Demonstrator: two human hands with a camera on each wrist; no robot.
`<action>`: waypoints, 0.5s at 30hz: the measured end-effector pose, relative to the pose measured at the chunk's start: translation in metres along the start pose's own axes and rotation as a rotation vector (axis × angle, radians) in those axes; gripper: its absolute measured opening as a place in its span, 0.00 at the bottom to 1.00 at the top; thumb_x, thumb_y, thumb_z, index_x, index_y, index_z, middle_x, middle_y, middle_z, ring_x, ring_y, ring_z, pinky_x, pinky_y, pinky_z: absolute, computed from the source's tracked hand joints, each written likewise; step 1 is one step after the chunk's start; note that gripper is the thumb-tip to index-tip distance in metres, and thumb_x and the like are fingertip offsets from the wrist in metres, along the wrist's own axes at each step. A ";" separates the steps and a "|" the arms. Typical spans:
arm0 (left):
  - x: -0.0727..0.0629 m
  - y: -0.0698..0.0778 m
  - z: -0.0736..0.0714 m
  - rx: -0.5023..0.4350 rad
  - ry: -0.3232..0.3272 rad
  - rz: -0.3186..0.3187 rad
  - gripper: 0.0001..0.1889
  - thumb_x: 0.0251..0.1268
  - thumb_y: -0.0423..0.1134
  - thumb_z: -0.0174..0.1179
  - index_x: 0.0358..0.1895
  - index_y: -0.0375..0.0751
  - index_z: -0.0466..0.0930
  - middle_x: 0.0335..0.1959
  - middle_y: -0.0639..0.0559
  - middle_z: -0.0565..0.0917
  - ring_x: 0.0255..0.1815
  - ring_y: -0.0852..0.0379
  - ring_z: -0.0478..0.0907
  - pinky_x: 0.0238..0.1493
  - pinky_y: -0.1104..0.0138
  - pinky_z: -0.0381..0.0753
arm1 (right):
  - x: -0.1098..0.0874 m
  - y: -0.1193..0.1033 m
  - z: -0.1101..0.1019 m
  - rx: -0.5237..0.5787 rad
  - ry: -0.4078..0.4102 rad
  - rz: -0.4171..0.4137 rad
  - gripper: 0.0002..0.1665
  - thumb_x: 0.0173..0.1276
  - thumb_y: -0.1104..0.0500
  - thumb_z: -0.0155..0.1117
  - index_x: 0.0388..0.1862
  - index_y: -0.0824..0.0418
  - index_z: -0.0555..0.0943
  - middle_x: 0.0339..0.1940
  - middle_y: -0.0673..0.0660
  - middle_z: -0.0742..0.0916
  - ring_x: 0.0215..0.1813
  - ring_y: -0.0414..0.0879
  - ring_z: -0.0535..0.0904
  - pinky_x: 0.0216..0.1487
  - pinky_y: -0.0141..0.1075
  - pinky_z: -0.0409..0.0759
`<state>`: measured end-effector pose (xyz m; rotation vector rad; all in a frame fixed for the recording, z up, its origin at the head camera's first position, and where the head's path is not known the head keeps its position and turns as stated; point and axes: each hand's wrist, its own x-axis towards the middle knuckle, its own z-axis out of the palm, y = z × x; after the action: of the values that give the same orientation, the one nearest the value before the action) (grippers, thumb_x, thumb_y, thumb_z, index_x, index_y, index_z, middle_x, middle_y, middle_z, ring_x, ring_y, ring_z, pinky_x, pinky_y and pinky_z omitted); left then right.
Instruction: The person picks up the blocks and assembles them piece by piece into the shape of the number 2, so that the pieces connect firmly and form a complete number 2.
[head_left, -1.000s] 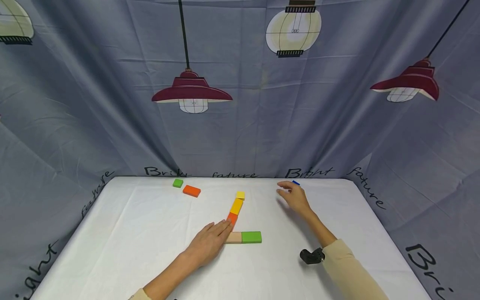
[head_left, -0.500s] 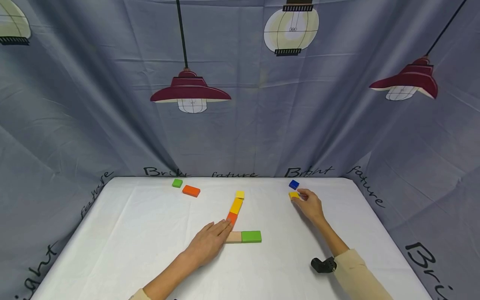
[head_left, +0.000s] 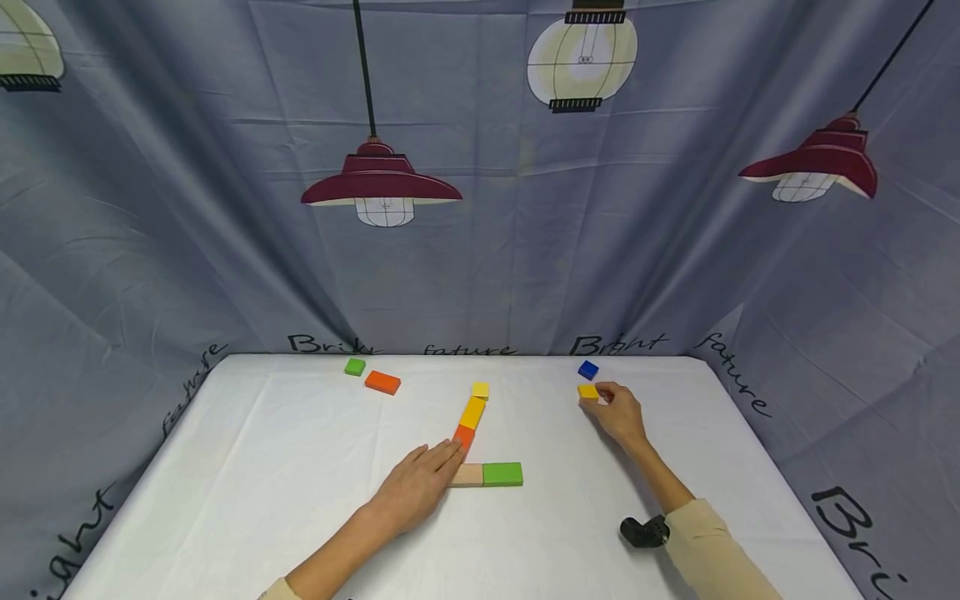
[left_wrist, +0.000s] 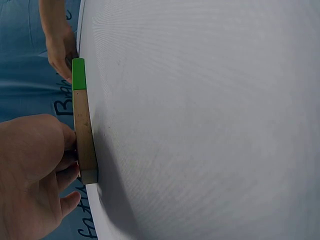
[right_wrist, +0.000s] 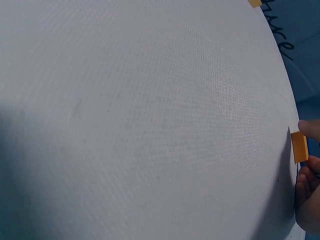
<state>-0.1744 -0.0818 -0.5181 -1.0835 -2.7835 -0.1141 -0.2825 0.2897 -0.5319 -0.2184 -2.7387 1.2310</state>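
Note:
My right hand (head_left: pixel 618 414) pinches a small yellow block (head_left: pixel 588 392) between thumb and fingers at the back right of the table; the right wrist view shows this yellow block (right_wrist: pixel 300 147) between the fingertips. Just behind it lies a blue block (head_left: pixel 588 370). My left hand (head_left: pixel 420 487) lies with straight fingers over the near end of an orange block (head_left: pixel 464 436), covering part of it. From there a yellow block (head_left: pixel 472 412) and a smaller pale yellow one (head_left: pixel 481 390) continue away in a slanting line. By the left fingertips, a natural wood block (head_left: pixel 468 475) meets a green block (head_left: pixel 502 474) end to end.
A small green block (head_left: pixel 355 367) and an orange block (head_left: pixel 383 382) lie at the back left of the white table (head_left: pixel 247 467). A grey printed curtain (head_left: pixel 480 275) hangs behind the table. A black device (head_left: pixel 643 532) sits at my right sleeve.
My right hand has moved right and slightly nearer, uncovering the blue block, and now pinches the small yellow block. My left hand and the line of blocks have stayed in place.

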 end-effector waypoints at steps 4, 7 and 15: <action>0.000 0.000 0.000 0.003 -0.002 0.000 0.24 0.76 0.39 0.55 0.71 0.37 0.71 0.71 0.45 0.72 0.71 0.50 0.68 0.67 0.53 0.70 | 0.000 -0.001 0.001 0.000 0.012 0.004 0.31 0.66 0.57 0.69 0.61 0.76 0.75 0.57 0.73 0.78 0.59 0.64 0.73 0.62 0.54 0.73; 0.000 0.000 0.000 0.008 -0.001 0.003 0.24 0.76 0.39 0.55 0.71 0.37 0.71 0.71 0.45 0.72 0.70 0.50 0.68 0.67 0.53 0.70 | 0.001 -0.001 0.002 -0.002 0.026 0.001 0.30 0.66 0.58 0.70 0.60 0.76 0.75 0.56 0.73 0.78 0.57 0.63 0.74 0.60 0.54 0.74; 0.000 0.000 0.000 0.013 0.000 0.003 0.24 0.76 0.39 0.54 0.71 0.37 0.71 0.71 0.46 0.72 0.71 0.50 0.68 0.67 0.53 0.70 | 0.005 0.001 0.006 -0.031 0.045 -0.009 0.28 0.66 0.59 0.70 0.59 0.76 0.77 0.51 0.71 0.80 0.52 0.62 0.75 0.56 0.52 0.76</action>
<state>-0.1746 -0.0816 -0.5177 -1.0850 -2.7783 -0.0954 -0.2881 0.2869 -0.5360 -0.2344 -2.7186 1.1680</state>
